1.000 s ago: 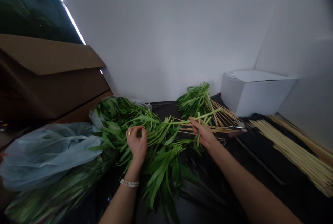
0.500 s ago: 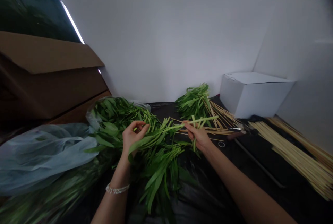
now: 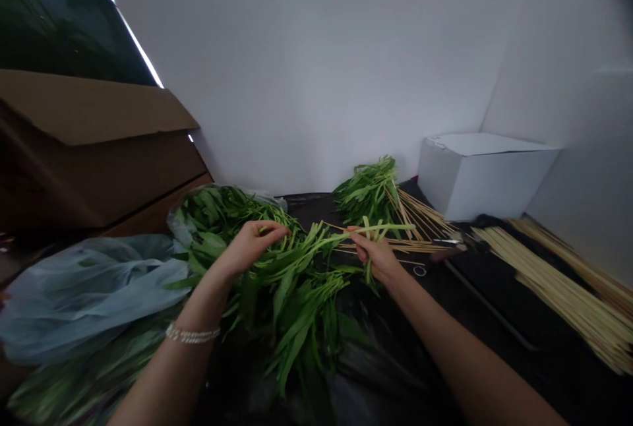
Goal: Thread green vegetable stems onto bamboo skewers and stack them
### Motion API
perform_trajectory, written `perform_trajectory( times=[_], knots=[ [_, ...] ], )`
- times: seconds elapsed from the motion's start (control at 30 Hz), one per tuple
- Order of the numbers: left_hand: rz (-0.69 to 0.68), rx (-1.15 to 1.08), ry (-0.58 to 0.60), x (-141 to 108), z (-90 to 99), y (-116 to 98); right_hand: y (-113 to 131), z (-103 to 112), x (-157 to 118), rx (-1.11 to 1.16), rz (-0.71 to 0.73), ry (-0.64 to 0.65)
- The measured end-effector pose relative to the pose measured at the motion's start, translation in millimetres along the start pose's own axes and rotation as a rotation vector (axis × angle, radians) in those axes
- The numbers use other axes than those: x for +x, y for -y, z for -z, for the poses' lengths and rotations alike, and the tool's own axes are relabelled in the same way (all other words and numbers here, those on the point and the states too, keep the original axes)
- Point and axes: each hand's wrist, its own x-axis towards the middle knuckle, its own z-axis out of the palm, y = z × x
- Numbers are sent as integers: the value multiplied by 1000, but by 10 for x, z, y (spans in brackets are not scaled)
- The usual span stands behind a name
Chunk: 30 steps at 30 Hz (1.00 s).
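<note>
My right hand is closed around several pale green stems of leafy greens, water spinach by their look; the cut ends stick out past the fingers and cross one another. My left hand, on the wrist with a white beaded bracelet, reaches over the leafy pile in a clear plastic bag. Its thumb and fingers come together in a pinch; what lies between them is too small to make out. Below and between both hands lies a loose bunch of long-leaved stems on the black surface.
Behind my right hand lies a leafy bunch with thin sticks. To the right are a knife-like blade, a small ring, a stack of pale sticks and a white box. A cardboard box and bluish plastic bag stand left.
My left hand has swung its fingers rightward over the pile, its forearm now slanting more, and no longer lies behind the long leaf. My right hand keeps its stems almost in place.
</note>
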Motion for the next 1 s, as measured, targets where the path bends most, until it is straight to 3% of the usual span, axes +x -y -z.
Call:
perform_trajectory(
  times=[0.2, 0.3, 0.43, 0.6, 0.8, 0.9, 1.0],
  knots=[
    [-179, 317, 31, 182, -652, -11, -26, -40, -20, 10, -10, 19],
    [-161, 416, 47, 190, -808, -12, -26, -55, -24, 5, -14, 19],
    [-103, 485, 111, 167, -812, -10, -13, -46, -3, 44, -19, 4],
    [-169, 637, 121, 119, -781, -13, 26, 1, 34, 128, -41, -67],
    [-259, 837, 7, 66, -810, 3, 13, 21, 44, 110, -39, -117],
    [-186, 672, -70, 100, -799, 10, 12, -15, 30, 134, -63, -128],
    [44, 237, -146, 184, -806, 35, 14, -82, 4, 166, -90, -136]
  ],
)
